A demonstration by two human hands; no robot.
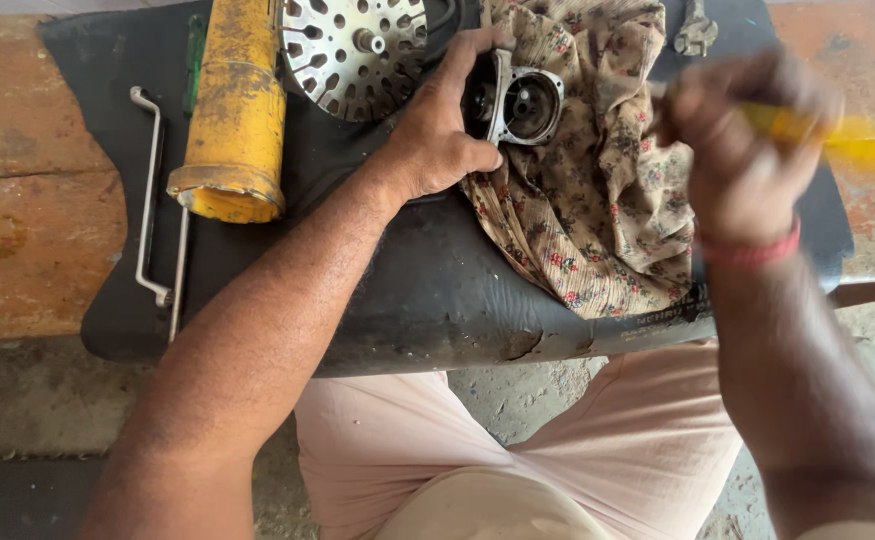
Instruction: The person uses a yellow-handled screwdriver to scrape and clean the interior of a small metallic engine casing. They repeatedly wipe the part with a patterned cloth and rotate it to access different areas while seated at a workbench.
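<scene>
Metal housing point(523, 105) sits on the floral cloth point(598, 190) at the counter's far side, left hand point(448, 125) gripping it. Right hand point(738, 150) clenches a blurry yellow tool point(838, 135); a slip could jab those fingers.

Bare forearms, red wristband point(753, 252) on right wrist, pale pink trousers point(398, 440)

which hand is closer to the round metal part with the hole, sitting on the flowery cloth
Left. The left hand grips the metal part on the flowery cloth. The right hand is off to its right, apart from it, holding a blurred yellow tool.
</scene>
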